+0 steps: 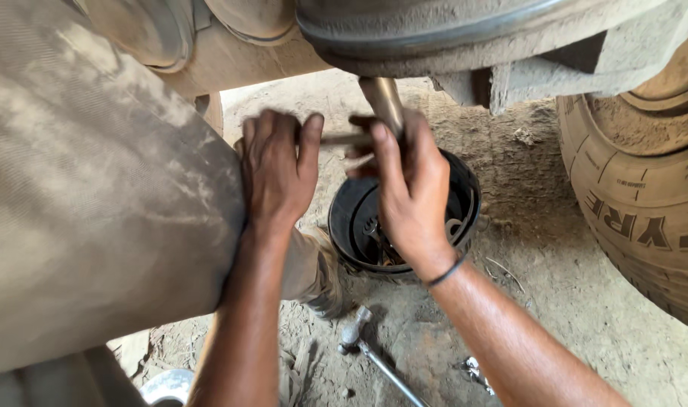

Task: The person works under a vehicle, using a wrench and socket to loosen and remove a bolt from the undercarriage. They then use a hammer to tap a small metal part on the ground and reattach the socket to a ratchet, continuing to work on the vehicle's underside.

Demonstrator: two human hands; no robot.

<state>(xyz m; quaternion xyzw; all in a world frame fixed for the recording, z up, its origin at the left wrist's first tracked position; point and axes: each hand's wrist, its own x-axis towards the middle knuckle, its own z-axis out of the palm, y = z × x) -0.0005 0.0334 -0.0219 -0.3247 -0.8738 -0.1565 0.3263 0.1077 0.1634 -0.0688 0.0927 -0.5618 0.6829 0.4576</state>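
Now clamp your right hand [412, 188] on the rod [383, 102], left hand [278, 169] gripping the bar [344, 139], over the bucket [468, 200]

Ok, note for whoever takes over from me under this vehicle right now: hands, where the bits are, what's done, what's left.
Left hand: fingers wrapped over the end of a thin horizontal bar.
Right hand: closed around the upright metal shaft coming down from the underside.
Black round tub sits on the dirt directly below, metal parts inside.
Long-handled metal tool lies on the ground nearer you; tyre on the right.
Done: tub placed underneath.
Left: shaft and bar are both in place, hands on them.
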